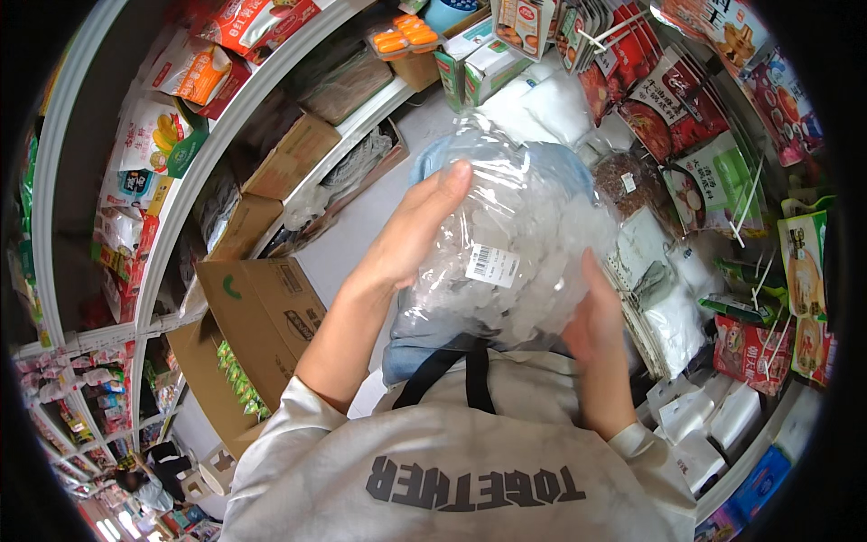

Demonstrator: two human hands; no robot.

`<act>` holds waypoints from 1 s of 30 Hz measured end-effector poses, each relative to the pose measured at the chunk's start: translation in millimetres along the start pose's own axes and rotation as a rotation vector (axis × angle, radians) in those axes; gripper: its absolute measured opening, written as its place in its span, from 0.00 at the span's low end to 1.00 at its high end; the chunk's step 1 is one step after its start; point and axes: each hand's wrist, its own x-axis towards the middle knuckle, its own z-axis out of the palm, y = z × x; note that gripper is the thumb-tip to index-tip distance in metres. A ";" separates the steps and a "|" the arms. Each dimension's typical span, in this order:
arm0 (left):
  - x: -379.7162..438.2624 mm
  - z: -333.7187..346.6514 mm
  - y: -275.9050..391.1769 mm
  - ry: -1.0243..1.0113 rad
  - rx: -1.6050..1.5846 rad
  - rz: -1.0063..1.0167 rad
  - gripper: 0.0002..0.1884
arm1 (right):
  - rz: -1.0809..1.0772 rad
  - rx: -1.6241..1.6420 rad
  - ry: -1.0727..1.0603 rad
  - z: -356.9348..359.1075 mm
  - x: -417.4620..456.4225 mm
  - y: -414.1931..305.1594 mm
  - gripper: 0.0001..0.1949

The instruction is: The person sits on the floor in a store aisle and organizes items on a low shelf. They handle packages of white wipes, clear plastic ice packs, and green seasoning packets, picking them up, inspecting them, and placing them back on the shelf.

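Note:
Between my two hands is a clear plastic bag filled with whitish translucent lumps, probably rock sugar. A white barcode label is stuck to its front. My left hand grips the bag's left side, thumb on top and the fingers mostly hidden behind. My right hand, a little blurred, supports the bag at its lower right edge. The bag rests over or just above my lap, where blue denim shows around it.
White shelving with food packets curves along the left. An open cardboard box stands on the floor. Hanging soup-base packets and white filled bags crowd the right. Green-white cartons are ahead. A person is far behind, lower left.

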 end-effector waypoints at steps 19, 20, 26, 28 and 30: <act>40.6 2.5 25.8 -0.525 0.515 -0.225 0.39 | 0.257 0.279 -0.078 -14.7 -42.6 53.5 0.37; 42.0 -0.2 22.8 -0.507 0.532 -0.235 0.39 | 0.259 0.290 -0.089 -17.5 -42.4 55.5 0.37; 50.9 -16.9 -5.2 -0.571 0.393 -0.146 0.38 | 0.285 0.337 -0.096 -8.5 -40.6 56.1 0.35; 49.8 -14.5 -2.6 -0.623 0.443 -0.077 0.36 | 0.305 0.338 -0.098 -9.1 -40.7 57.1 0.29; 47.0 -7.9 9.5 -0.678 0.577 -0.018 0.34 | 0.317 0.128 -0.115 -22.2 -41.5 61.5 0.25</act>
